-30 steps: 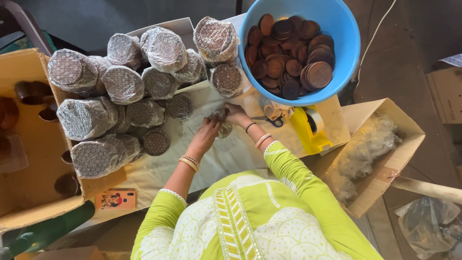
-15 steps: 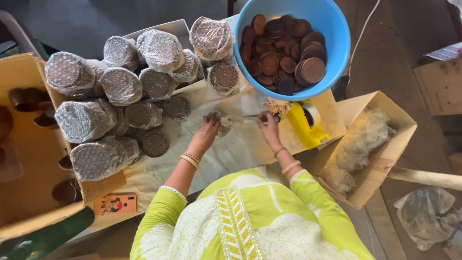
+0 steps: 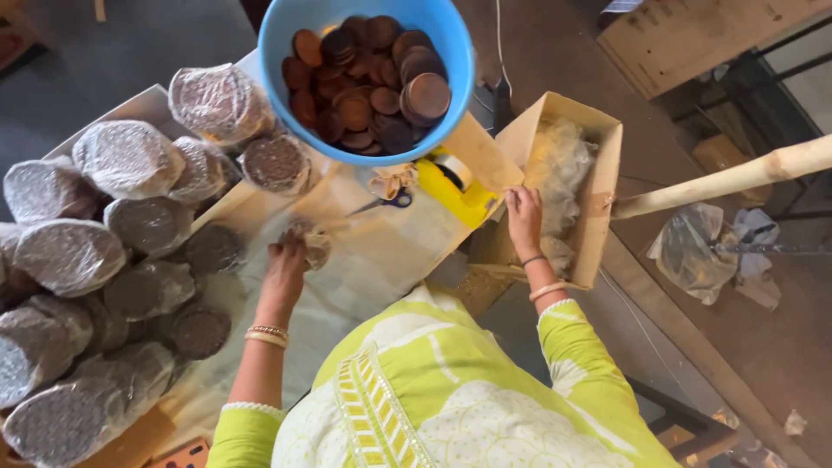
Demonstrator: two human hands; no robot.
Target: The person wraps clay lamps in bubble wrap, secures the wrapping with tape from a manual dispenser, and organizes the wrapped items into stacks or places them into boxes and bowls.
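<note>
Head view looks straight down on a bench [image 3: 381, 260] covered with pale paper sheets. The left hand [image 3: 284, 264] rests on the paper, its grip curled around a small wrapped bundle [image 3: 314, 243]. The right hand [image 3: 523, 217] reaches into an open cardboard box [image 3: 598, 147] of clear plastic wrap, fingers bent onto the wrap; whether they pinch it cannot be told. A blue tub [image 3: 286, 35] of brown discs stands above, with scissors [image 3: 386, 204] and a yellow tape dispenser [image 3: 455, 186] just below it. Bubble-wrapped disc stacks [image 3: 130, 156] crowd the left side. Grey concrete floor [image 3: 711, 347] lies right, with a crumpled plastic bag [image 3: 693, 251].
</note>
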